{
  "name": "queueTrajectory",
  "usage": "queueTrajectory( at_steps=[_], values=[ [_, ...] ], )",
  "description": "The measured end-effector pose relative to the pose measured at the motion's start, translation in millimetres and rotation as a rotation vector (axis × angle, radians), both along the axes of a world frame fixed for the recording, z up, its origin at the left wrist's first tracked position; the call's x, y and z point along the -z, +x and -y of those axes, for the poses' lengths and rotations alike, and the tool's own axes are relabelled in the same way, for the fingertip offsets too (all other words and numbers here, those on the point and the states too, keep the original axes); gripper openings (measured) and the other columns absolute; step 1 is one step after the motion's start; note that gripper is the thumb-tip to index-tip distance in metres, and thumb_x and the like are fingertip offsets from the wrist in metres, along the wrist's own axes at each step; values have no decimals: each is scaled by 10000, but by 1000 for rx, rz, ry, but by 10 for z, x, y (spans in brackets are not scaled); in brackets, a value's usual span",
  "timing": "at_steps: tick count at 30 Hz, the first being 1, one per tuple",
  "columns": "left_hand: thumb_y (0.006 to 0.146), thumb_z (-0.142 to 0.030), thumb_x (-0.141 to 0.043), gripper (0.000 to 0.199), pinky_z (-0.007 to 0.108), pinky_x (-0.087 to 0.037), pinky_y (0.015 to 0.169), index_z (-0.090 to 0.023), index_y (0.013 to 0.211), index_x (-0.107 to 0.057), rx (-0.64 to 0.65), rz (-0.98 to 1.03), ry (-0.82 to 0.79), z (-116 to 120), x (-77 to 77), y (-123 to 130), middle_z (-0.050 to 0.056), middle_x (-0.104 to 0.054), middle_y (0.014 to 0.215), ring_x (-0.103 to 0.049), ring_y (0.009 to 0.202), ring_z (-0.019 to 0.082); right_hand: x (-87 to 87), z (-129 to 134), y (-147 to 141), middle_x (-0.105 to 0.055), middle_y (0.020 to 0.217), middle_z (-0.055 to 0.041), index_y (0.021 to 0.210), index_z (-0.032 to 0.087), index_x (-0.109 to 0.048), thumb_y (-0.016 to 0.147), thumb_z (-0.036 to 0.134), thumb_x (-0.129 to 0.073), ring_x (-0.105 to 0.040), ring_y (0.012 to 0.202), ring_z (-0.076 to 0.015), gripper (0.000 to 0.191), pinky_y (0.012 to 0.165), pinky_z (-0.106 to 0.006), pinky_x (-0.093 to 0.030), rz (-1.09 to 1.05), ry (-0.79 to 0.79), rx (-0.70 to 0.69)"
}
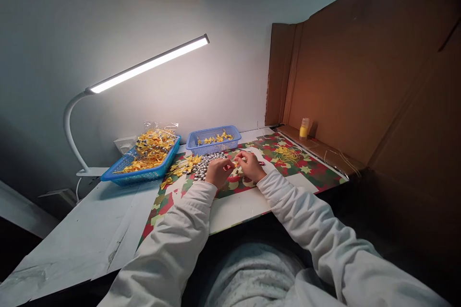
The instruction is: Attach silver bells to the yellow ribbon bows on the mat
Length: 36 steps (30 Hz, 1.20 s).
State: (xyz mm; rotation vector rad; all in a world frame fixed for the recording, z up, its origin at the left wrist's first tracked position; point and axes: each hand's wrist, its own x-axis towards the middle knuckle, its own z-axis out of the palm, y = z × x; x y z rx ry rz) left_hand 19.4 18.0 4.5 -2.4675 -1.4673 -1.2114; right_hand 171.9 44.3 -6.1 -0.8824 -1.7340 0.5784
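My left hand (218, 172) and my right hand (249, 165) are close together over the patterned mat (306, 168), fingertips pinched. Between them is a small yellow piece (236, 165), with a small dark bead hanging just below; which fingers grip it is hard to tell. A heap of silvery beads (206, 165) lies against my left hand's far side. Yellow ribbon bows (185, 166) are spread left of the beads. Beyond my right hand is a tangle of yellow cord (287, 153).
A blue basket (135, 176) heaped with yellow bows and silvery beads stands at the left. Behind the beads sits a paler blue basket (213, 145) with some bows. A lamp (149, 63) arches over the table; a small yellow bottle (304, 128) stands by the cardboard wall (360, 67).
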Motion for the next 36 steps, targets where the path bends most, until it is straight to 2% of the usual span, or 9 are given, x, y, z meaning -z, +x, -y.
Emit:
queueTrajectory(
  at_steps=[4,8,11,16,21,24,30,36],
  values=[
    [682,-127,-596,100,210,-386,587,-188,619,-645,-13,8,-50,-3,3,0,-21,-606,574,-523,540,101,17,-53,-6,-598,692,1,745,207,-510,824,349,-445,-553,687,-135,175,706,-282,-444,-266,-69,-137],
    [655,-146,-621,68,206,-358,552,-187,608,-647,6,57,-124,-12,27,-9,-44,-548,506,-467,491,87,-37,-90,37,-495,620,44,774,225,-452,802,433,-485,-512,604,-108,213,649,-261,-456,-574,-192,-164],
    [651,-199,-645,52,203,-328,516,-179,603,-644,23,136,-148,-20,37,3,-58,-476,466,-408,471,79,-91,-84,61,-419,608,61,767,233,-420,785,460,-519,-457,551,-90,248,619,-254,-464,-675,-246,-209],
    [624,-287,-689,139,198,-312,469,-160,600,-637,92,275,-295,-40,46,45,-51,-487,476,-376,455,67,-111,-91,60,-367,579,66,750,234,-393,801,453,-514,-383,508,-82,256,606,-251,-463,-690,-242,-185],
    [519,-309,-778,308,228,-426,552,-129,743,-670,243,642,-626,-63,72,75,10,-633,618,-543,553,103,-63,-137,54,-359,599,74,737,226,-382,792,431,-506,-357,490,-63,246,592,-230,-448,-685,-290,-187],
    [503,-287,-792,295,220,-427,538,-121,715,-670,253,803,-770,-54,76,96,2,-625,600,-534,527,87,-14,-155,20,-358,591,84,745,225,-382,775,396,-514,-348,477,-58,218,577,-224,-439,-660,-343,-218],
    [605,-171,-738,166,212,-488,586,-123,708,-617,296,1108,-947,27,41,174,26,-644,671,-615,622,106,92,-185,-82,-402,620,72,758,223,-397,761,335,-471,-359,482,-67,135,505,-205,-382,-550,-337,-188],
    [723,-153,-637,64,223,-525,556,-117,740,-586,315,1187,-1093,38,26,193,41,-631,631,-624,570,117,208,-249,-99,-410,635,56,748,215,-421,762,336,-444,-387,529,-83,124,489,-198,-345,-418,-284,-49]
  ],
)
